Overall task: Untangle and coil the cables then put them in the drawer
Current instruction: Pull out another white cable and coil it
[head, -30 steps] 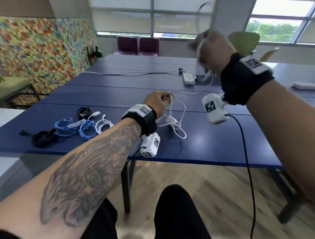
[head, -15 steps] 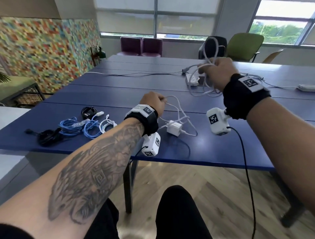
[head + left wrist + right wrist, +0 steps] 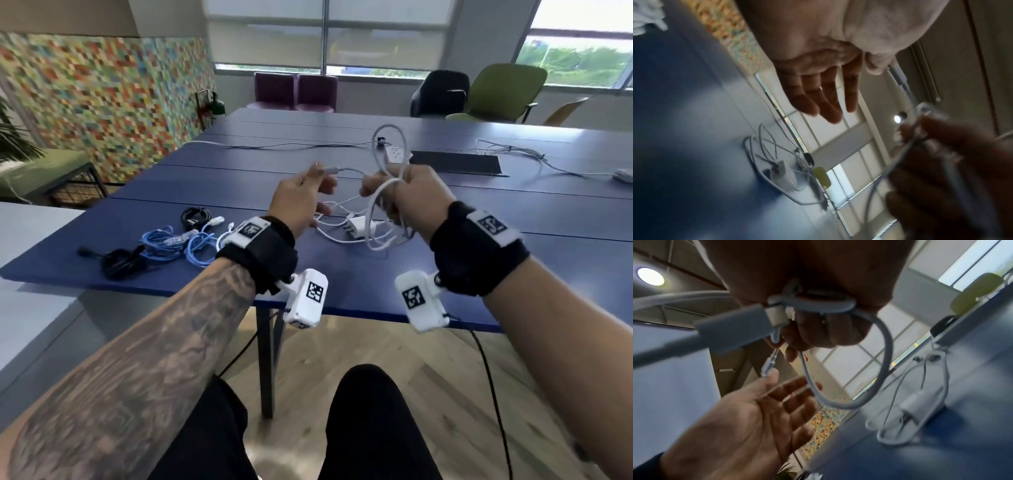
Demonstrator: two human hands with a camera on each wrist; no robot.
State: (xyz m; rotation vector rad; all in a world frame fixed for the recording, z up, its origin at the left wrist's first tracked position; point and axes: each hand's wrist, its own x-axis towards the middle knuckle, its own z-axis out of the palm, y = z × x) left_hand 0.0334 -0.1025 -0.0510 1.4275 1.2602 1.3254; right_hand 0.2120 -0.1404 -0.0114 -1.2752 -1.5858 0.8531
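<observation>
Now right fingers [image 3: 828, 331] clench looped white cable [image 3: 885, 353]; relaxed left fingers [image 3: 828, 100] touch its plug [image 3: 767, 365].

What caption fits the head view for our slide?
Right hand grips white cable loops above the blue table; open left hand touches the cable's connector end.

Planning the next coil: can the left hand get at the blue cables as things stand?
Probably yes. The blue cables lie bare on the table left of the left hand, nothing between. That hand is open, its thumb only touching a white cable connector.
</observation>
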